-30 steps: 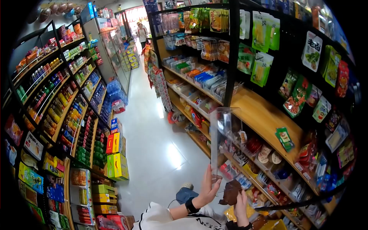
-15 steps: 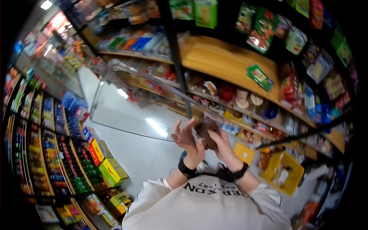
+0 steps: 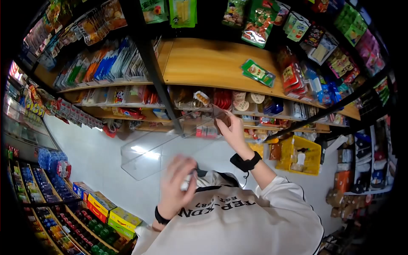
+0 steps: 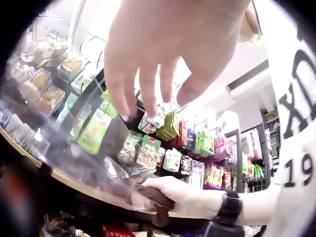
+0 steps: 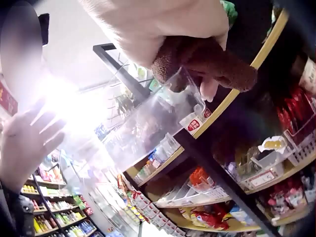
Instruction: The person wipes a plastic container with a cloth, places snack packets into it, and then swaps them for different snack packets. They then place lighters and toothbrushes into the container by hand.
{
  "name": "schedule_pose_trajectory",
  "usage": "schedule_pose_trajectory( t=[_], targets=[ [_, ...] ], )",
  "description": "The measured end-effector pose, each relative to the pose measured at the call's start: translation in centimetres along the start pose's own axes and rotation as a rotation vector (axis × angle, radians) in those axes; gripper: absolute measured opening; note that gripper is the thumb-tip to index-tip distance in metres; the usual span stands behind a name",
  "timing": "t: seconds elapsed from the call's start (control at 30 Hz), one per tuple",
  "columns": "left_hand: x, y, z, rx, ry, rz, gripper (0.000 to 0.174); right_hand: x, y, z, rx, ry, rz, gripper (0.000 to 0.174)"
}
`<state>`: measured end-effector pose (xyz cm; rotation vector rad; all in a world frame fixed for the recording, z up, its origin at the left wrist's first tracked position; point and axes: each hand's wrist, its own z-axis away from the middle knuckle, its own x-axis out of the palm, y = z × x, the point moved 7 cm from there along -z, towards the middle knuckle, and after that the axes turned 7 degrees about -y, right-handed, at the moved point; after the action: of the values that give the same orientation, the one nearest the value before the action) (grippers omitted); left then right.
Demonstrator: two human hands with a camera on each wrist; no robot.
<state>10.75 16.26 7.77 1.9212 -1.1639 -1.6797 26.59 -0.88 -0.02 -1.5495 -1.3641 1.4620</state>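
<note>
My right hand [image 3: 231,131] grips a brown cloth [image 5: 212,64] bunched over a corner of a clear plastic box [image 3: 142,159]. The box, long and see-through, slants down to the left, over the floor and in front of the shelves. In the right wrist view, the cloth's rough pile shows under the palm, with a fingertip below it. Apart from the box, my left hand [image 3: 175,187] is blurred in front of my body. The left wrist view shows that hand's fingers [image 4: 148,86] hanging loosely, with nothing in them.
A wooden shelf [image 3: 204,63] bears green packets [image 3: 258,73] and red packs; bins of snacks line the tier below. Black posts [image 3: 155,72] frame the rack. A yellow crate [image 3: 316,159] stands on the floor to the right. Boxes [image 3: 123,219] and bottle shelves are at left.
The view has turned down and right toward the rack. The box tipped from upright to slanting. My left hand left it and moved down-left; my right hand stayed on the cloth.
</note>
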Motion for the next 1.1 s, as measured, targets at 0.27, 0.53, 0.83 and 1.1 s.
schedule_pose_trajectory(
  t=[0.27, 0.53, 0.83, 1.1],
  targets=[
    [-0.4, -7.9, -7.0, -0.084, 0.085, -0.303, 0.043, 0.7, -6.1, 0.1, -0.268, 0.015, 0.295, 0.037],
    [1.4, -12.0, -6.2, -0.006, 0.084, 0.127, 0.034, -1.2, -3.0, 1.9, 0.103, 0.156, -0.626, 0.033],
    [1.1, -10.0, -7.5, -0.094, 0.459, 0.789, 0.039, 4.7, -3.9, 4.8, 0.145, 0.030, -0.702, 0.040],
    [0.8, -7.1, -9.4, -0.026, 0.596, 1.150, 0.049, -0.7, -0.9, 9.1, -0.033, 0.118, -0.171, 0.034]
  ],
)
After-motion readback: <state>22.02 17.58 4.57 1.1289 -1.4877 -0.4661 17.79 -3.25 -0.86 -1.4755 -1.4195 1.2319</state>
